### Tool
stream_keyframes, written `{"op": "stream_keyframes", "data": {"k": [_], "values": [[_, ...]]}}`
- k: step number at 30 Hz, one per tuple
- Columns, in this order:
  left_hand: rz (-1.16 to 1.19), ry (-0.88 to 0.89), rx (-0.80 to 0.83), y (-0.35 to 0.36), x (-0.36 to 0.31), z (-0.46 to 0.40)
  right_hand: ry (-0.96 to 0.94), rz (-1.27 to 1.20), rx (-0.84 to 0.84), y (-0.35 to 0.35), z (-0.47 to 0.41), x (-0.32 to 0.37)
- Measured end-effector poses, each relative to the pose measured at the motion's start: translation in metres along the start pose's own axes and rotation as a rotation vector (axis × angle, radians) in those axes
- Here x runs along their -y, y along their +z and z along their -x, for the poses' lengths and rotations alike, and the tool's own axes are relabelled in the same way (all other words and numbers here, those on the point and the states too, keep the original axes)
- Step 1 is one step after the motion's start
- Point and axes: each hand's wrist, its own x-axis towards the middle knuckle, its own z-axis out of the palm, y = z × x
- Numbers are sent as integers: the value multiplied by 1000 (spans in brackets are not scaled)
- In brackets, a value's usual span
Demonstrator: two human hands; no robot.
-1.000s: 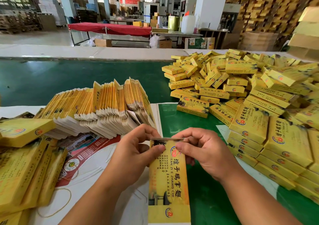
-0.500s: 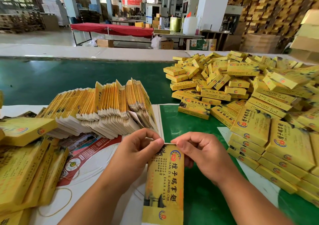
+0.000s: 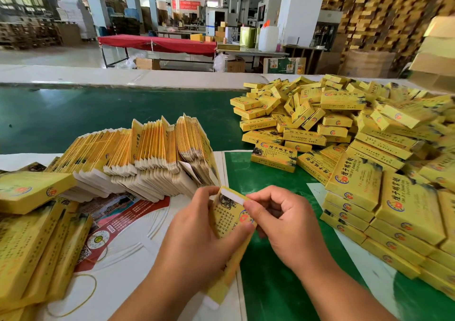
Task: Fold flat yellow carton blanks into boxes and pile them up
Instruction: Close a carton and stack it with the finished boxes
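- Dead centre, low in the view: left hand (image 3: 197,242) is wrapped around the carton (image 3: 227,222), thumb across its printed face, fingers curled behind it.
- Right hand (image 3: 288,229) pinches the white flap (image 3: 232,195) at the carton's far end, thumb and forefinger closed on it.
- Carton is tilted, far end up toward 12 o'clock, near end hanging over the white sheet (image 3: 138,266) at about 6.
- At 9 o'clock: loose yellow packs (image 3: 37,242), with a rubber band (image 3: 81,293) lying just beside them.
- At 10–11 o'clock: a fanned row of flat blanks (image 3: 138,155) leaning on edge.
- At 3 o'clock: neat stacks of folded boxes (image 3: 394,212) on the green mat (image 3: 270,283).
- At 1–2 o'clock, farther out: a jumbled heap of boxes (image 3: 320,118).
- Way back at 12: a red-covered table (image 3: 157,43).
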Motion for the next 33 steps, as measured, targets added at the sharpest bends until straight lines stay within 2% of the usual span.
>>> {"op": "stream_keyframes", "data": {"k": [3,6,13,21,24,28,31,33], "values": [[-199,54,-11,7,-3,7,-5,16,-19,4,2,3],[-210,105,-38,8,0,6,-6,0,23,4,2,5],[-259,189,-35,7,1,6,68,-144,-32,0,0,3],[-352,167,-31,9,0,7,80,-68,-40,-3,-1,6],[-365,159,-27,10,0,8,-46,119,-23,-8,-1,13],[-355,157,-37,8,1,8,-397,407,38,-14,-1,20],[-337,166,-51,6,2,8,-472,513,40,-13,2,23],[-311,194,-73,5,1,8,-440,501,15,-9,4,22]]}}
